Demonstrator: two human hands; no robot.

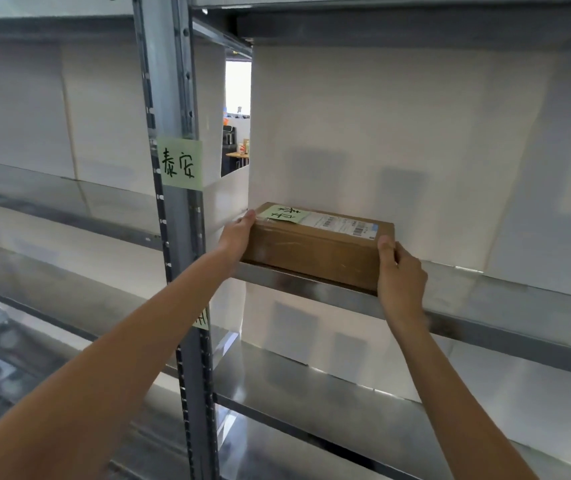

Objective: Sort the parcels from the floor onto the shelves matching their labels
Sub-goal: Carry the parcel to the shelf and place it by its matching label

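The metal rack fills my view: a grey upright post (173, 98) divides two bays, and white boards back the shelves. The shelf (485, 306) in the right-hand bay, at about chest height, carries the one parcel I can see. The shelf below (312, 393) shows nothing on it, and the left bay's shelves look bare as well, as far as the view reaches.

On the post sits a pale green tag (182, 163) with two handwritten characters. A second green tag (201, 320) peeks out lower down the post, mostly hidden behind my left forearm.

The brown cardboard parcel (315, 251) rests flat near the shelf's front edge, close to the post. Its near side slightly overhangs or sits flush with the lip; I cannot tell which. On its top are a green note (282, 213), whose writing appears to match the tag on the post, and a white shipping label (339, 225) beside it.

My left hand (237, 233) grips the parcel's left end, thumb over the top corner. My right hand (400, 268) clasps the right front corner, thumb pressed to the near face.

I judge this parcel to be nearly placed: it is on what seems the matching shelf, and only a push inward and letting go remain. The floor is out of sight, so I cannot say how many parcels are left to sort.
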